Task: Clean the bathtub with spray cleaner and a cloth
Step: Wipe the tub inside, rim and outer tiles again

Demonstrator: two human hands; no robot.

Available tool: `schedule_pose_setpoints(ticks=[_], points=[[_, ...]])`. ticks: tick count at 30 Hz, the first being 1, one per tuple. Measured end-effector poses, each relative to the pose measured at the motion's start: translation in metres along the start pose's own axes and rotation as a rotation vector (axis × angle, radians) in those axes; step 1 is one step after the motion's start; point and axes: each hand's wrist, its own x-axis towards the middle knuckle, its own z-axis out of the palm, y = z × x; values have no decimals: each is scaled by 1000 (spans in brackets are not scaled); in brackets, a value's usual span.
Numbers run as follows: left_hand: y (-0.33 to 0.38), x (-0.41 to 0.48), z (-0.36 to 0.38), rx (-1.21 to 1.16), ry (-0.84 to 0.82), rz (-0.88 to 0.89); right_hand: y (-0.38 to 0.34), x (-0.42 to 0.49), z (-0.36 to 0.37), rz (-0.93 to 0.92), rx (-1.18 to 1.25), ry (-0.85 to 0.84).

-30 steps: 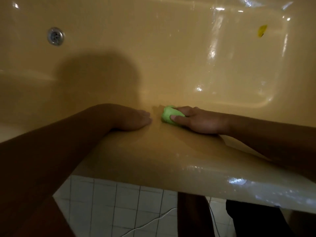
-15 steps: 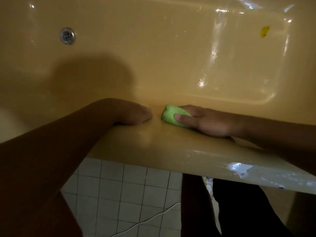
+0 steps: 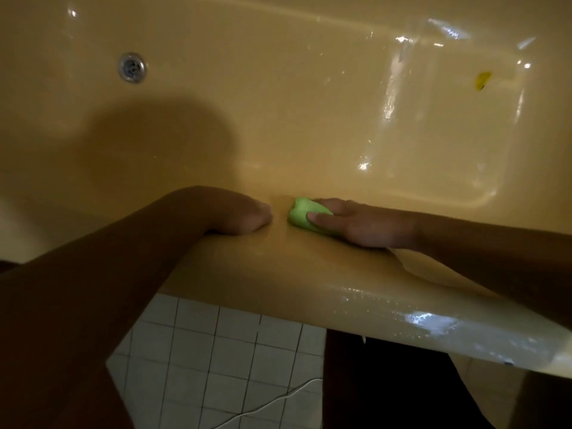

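A beige bathtub (image 3: 278, 119) fills the view, its wide near rim (image 3: 294, 274) running across the middle. My right hand (image 3: 359, 224) grips a bunched green cloth (image 3: 301, 215) and presses it on the inner edge of the rim. My left hand (image 3: 244, 216) rests palm down on the rim just left of the cloth, fingers straight, a small gap between them. No spray cleaner is in view.
A round metal drain fitting (image 3: 132, 67) sits in the tub at upper left. A small yellow mark (image 3: 482, 80) shows on the tub at upper right. White floor tiles (image 3: 216, 360) with a thin white cord (image 3: 278, 400) lie below the rim, beside my dark-clothed legs.
Both hands stay at the same spot on the rim, the cloth still close to my left hand. The view has shifted, so the drain appears further right and lower.
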Motion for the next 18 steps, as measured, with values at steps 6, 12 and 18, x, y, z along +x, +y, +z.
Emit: schedule_pose_setpoints(ticks=[6, 12, 18], points=[[-2, -13, -2, -110, -6, -64, -55, -81, 7, -122, 0, -121], [3, -10, -5, -121, -8, -94, -32, -12, -3, -8, -59, -69], [-13, 11, -7, -123, -34, -93, 52, 108, -12, 265, -271, 103]])
